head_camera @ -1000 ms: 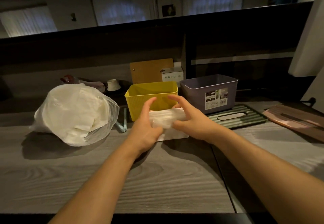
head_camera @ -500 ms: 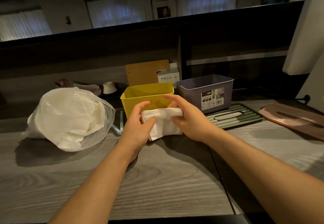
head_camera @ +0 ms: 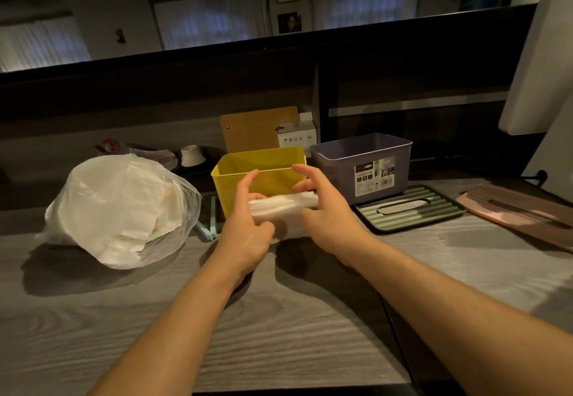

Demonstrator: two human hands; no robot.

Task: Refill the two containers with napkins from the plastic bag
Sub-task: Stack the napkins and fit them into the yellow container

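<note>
Right in front of the yellow container (head_camera: 259, 175), both hands hold one white napkin stack (head_camera: 283, 209) between them: the left hand (head_camera: 248, 234) grips its left end with thumb and lower fingers curled, forefinger raised, while the right hand (head_camera: 325, 212) clasps its right end, upper fingers spread loosely. To that container's left lies the plastic bag (head_camera: 121, 209) of napkins on the grey table (head_camera: 279, 349); just right of it stands the purple container (head_camera: 362, 166), with a green slotted lid (head_camera: 409, 209) before it.
</note>
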